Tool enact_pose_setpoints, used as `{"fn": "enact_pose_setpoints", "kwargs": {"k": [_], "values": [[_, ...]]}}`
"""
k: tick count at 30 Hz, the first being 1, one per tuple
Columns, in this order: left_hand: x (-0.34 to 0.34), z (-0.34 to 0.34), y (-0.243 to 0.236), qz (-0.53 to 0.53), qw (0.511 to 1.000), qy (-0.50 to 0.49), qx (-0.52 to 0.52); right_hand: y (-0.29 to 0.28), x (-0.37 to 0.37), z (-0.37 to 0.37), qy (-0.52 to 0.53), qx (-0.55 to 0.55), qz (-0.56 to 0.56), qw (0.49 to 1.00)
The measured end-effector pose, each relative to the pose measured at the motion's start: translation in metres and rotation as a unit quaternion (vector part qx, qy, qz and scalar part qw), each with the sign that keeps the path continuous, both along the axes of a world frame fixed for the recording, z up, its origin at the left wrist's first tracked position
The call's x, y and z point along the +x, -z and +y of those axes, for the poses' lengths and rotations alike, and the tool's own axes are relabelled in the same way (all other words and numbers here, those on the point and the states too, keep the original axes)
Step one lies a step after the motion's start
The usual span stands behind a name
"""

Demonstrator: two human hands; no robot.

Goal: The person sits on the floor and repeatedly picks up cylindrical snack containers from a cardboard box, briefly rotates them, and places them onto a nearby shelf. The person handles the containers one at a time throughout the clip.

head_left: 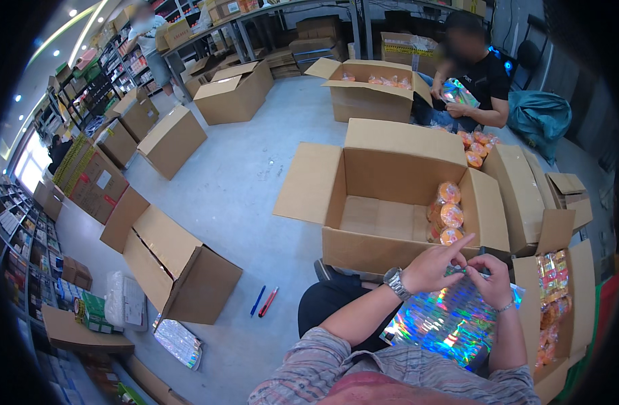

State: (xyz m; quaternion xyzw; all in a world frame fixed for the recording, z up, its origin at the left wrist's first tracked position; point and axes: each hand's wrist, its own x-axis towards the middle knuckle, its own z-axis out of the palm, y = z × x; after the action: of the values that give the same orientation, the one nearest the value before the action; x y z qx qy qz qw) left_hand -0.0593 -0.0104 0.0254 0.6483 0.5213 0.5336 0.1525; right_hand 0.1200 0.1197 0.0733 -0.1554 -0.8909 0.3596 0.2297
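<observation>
Across my lap lies a shiny holographic bag (431, 317) with rainbow glints. At its upper edge my left hand (434, 266), a metal watch on its wrist, pinches the film with the index finger stretched out. Close beside it, my right hand (491, 280) is closed on the same edge, fingertips almost touching the left ones. Just beyond my hands stands an open cardboard box (390, 246). Several round orange packs in clear wrap (451, 215) are stacked along its right side. To my right another open box (572, 324) holds shiny wrapped packs (553, 273).
A blue pen (258, 300) and a red cutter (269, 302) lie on the floor, near a brown box (201, 283) and a pile of holographic bags (178, 343). At the back right a seated co-worker (471, 74) handles a similar bag beside an open box (370, 101).
</observation>
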Motion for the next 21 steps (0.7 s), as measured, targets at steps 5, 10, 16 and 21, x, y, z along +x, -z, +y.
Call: {"fn": "enact_pose_setpoints", "kwargs": {"k": [5, 10, 16, 21], "values": [[-0.001, -0.005, -0.003, -0.044, 0.998, 0.025, -0.022, -0.004, -0.005, -0.009, 0.020, 0.029, 0.023, 0.999], [-0.003, -0.009, -0.008, -0.084, 0.995, 0.038, -0.028, -0.006, -0.008, -0.009, 0.046, 0.154, 0.059, 0.985], [-0.012, -0.013, -0.014, -0.127, 0.990, 0.046, -0.046, -0.003, -0.007, -0.004, 0.069, 0.148, 0.089, 0.983], [-0.055, -0.037, -0.026, -0.262, 0.962, -0.011, 0.081, 0.003, 0.001, 0.001, 0.069, 0.145, 0.112, 0.981]]}}
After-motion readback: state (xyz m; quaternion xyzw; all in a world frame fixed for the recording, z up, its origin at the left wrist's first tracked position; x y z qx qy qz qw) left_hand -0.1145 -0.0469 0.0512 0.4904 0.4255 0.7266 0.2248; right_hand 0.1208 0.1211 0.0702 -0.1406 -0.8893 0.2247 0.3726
